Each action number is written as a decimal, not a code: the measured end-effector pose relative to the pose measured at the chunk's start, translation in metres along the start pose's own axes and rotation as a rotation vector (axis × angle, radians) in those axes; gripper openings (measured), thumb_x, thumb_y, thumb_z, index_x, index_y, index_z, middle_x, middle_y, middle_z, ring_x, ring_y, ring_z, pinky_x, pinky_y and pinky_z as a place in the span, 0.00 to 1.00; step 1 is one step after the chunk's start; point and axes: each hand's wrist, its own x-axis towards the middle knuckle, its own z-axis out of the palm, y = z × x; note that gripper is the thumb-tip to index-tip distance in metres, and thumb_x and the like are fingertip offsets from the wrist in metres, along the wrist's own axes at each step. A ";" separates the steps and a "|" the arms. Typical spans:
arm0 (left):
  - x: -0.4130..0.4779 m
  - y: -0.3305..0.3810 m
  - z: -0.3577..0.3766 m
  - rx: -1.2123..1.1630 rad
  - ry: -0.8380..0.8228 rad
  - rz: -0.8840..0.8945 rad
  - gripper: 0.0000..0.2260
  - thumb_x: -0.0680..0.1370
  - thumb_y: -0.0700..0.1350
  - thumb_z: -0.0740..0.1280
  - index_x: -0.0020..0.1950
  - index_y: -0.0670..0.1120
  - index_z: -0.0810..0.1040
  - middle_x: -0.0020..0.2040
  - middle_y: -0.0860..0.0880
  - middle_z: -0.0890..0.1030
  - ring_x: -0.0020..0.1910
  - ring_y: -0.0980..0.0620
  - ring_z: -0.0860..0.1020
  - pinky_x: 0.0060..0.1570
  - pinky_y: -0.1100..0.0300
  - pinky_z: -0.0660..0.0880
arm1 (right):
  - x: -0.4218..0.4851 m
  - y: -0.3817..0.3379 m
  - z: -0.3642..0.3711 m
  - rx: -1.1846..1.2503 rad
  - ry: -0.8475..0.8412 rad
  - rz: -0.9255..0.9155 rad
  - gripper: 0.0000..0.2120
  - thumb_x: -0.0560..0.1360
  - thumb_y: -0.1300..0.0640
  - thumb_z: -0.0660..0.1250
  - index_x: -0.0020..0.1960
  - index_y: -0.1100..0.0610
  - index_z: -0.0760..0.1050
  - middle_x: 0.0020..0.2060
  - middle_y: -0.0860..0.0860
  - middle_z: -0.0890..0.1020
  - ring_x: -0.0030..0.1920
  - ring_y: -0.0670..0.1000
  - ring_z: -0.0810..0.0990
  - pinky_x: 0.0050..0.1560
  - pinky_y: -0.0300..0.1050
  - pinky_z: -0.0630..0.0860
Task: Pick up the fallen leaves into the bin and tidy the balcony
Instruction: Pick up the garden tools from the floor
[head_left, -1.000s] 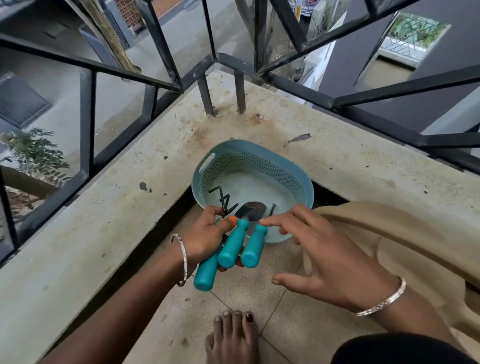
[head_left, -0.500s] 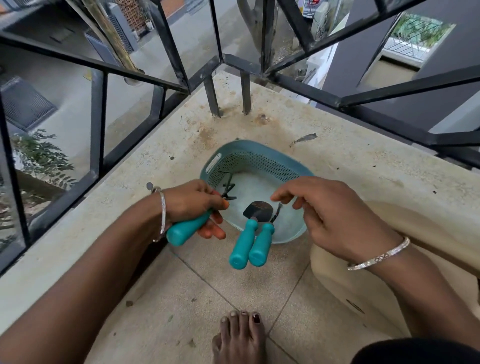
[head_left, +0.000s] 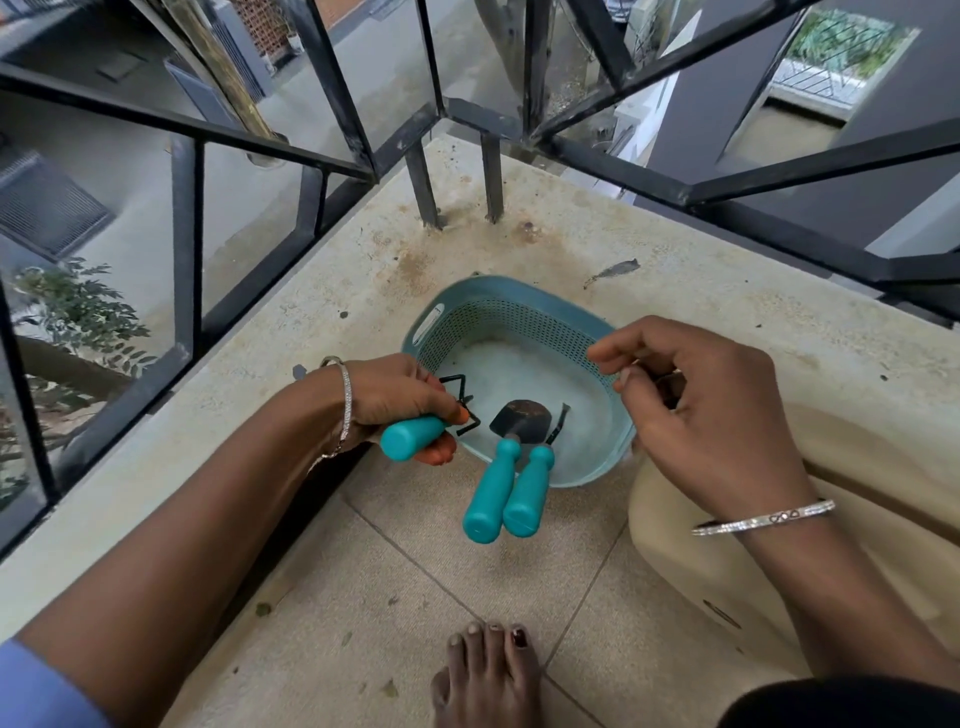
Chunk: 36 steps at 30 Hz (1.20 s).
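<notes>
1. A rake (head_left: 410, 439) is gripped by the left hand (head_left: 389, 395) at the left rim of the basket (head_left: 519, 322).
2. The right hand (head_left: 696, 400) is held curled over the right rim; whether anything is pinched cannot be told.
3. Two tools (head_left: 506, 493) are leaned over the near rim.
4. A leaf (head_left: 613, 270) is seen on the ledge (head_left: 727, 322) just beyond the basket.

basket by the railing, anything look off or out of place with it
Two teal-handled tools lie only half in the basket: heads inside, handles jutting over its near rim. The left hand grips a third tool at the left rim. A leaf-like scrap lies on the ledge.
</notes>
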 end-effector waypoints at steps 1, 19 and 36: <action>0.000 0.001 -0.001 0.004 0.004 -0.005 0.07 0.76 0.35 0.69 0.47 0.38 0.72 0.42 0.31 0.81 0.35 0.41 0.82 0.35 0.52 0.82 | 0.000 0.000 0.000 0.009 0.004 -0.002 0.14 0.72 0.68 0.66 0.49 0.52 0.83 0.41 0.42 0.83 0.43 0.40 0.81 0.44 0.37 0.78; -0.019 -0.013 0.016 -0.103 -0.070 -0.059 0.10 0.81 0.43 0.64 0.60 0.46 0.66 0.50 0.31 0.82 0.33 0.44 0.83 0.25 0.58 0.79 | -0.009 0.001 0.003 0.073 -0.001 0.011 0.14 0.72 0.68 0.66 0.48 0.52 0.83 0.40 0.42 0.83 0.42 0.41 0.82 0.43 0.34 0.78; -0.012 -0.007 0.020 -0.117 0.060 -0.010 0.17 0.80 0.45 0.66 0.65 0.45 0.62 0.48 0.31 0.82 0.33 0.43 0.81 0.25 0.57 0.78 | -0.001 0.001 0.004 0.081 -0.016 -0.013 0.14 0.73 0.69 0.66 0.49 0.53 0.83 0.40 0.42 0.83 0.43 0.39 0.82 0.44 0.32 0.77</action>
